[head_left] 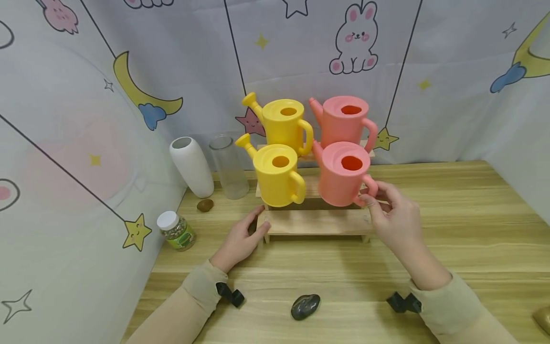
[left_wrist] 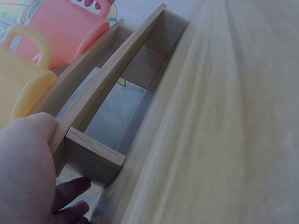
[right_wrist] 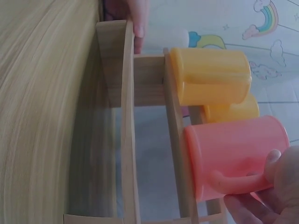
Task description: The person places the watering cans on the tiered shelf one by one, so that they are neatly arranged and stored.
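A stepped wooden rack (head_left: 318, 222) carries two yellow and two pink watering cans on its upper steps. My right hand (head_left: 397, 217) pinches the handle of the front pink watering can (head_left: 341, 179), which stands on the middle step; in the right wrist view its base meets the plank. My left hand (head_left: 241, 240) grips the left end of the lowest step, thumb on top and fingers round the side. Beside the front pink can is the front yellow watering can (head_left: 275, 181). Behind them stand the back yellow can (head_left: 281, 122) and the back pink can (head_left: 341, 124).
Left of the rack stand a white vase (head_left: 193, 167), a clear glass vase (head_left: 232, 172) and a lidded jar (head_left: 177, 231), with a brown stone (head_left: 205, 205) near them. A black stone (head_left: 305, 306) lies in front. A gold object (head_left: 542, 319) sits at the right edge.
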The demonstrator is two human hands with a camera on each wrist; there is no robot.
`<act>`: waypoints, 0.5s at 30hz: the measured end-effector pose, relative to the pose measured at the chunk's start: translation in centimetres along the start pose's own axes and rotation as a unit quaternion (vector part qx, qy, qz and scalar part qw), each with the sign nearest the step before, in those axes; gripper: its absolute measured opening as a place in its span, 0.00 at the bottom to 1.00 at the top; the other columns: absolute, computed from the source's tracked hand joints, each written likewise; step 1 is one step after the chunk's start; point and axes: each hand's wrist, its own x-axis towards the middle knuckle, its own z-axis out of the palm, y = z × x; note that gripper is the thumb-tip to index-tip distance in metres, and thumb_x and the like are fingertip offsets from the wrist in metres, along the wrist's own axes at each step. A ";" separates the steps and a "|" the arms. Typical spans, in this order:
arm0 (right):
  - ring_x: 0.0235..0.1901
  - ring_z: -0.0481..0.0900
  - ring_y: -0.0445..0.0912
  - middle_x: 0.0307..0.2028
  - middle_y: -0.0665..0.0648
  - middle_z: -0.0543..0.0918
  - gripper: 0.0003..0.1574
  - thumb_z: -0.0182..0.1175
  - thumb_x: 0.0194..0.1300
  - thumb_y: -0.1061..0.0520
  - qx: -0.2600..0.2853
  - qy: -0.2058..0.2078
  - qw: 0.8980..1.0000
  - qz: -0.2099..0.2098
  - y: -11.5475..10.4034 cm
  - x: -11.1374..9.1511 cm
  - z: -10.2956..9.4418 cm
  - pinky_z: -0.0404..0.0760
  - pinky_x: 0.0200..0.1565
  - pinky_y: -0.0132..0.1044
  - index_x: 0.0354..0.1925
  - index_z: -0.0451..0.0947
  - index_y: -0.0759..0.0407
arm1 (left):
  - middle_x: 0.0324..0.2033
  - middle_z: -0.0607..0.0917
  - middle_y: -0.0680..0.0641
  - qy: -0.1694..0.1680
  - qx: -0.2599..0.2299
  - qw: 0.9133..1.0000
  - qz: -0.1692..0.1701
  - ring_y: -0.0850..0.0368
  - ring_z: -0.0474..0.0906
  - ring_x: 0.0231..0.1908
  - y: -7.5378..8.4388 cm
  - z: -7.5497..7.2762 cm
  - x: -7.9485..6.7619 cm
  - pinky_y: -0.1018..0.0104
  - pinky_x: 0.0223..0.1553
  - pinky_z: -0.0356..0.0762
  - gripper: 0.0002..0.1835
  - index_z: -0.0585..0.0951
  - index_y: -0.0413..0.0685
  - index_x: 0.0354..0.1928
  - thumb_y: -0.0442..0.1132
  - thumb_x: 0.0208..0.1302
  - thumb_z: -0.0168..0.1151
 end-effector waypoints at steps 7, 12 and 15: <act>0.42 0.87 0.36 0.43 0.62 0.90 0.20 0.71 0.64 0.60 -0.006 -0.008 1.000 0.007 0.1 0.1 0.0 0.74 0.42 0.09 0.54 0.83 0.62 | 0.75 0.69 0.57 -0.001 0.001 1.000 -0.003 0.55 0.66 0.75 0.0 -0.1 -0.1 0.52 0.75 0.67 0.36 0.64 0.64 0.78 0.67 0.73 0.51; 0.45 0.75 0.15 0.46 0.62 0.89 0.21 0.69 0.67 0.61 0.009 -0.014 1.000 0.020 0.1 0.1 -0.1 0.75 0.44 0.10 0.58 0.81 0.61 | 0.75 0.69 0.57 -0.001 0.003 1.000 -0.005 0.55 0.66 0.75 0.1 0.0 -0.1 0.52 0.75 0.67 0.36 0.64 0.63 0.78 0.68 0.73 0.51; 0.46 0.74 0.14 0.49 0.62 0.88 0.24 0.67 0.67 0.62 0.018 -0.021 0.999 0.026 0.0 0.1 -0.2 0.75 0.45 0.10 0.61 0.80 0.59 | 0.75 0.69 0.58 -0.002 0.003 1.000 -0.005 0.55 0.66 0.75 0.1 0.0 -0.1 0.52 0.75 0.67 0.36 0.64 0.64 0.78 0.68 0.73 0.51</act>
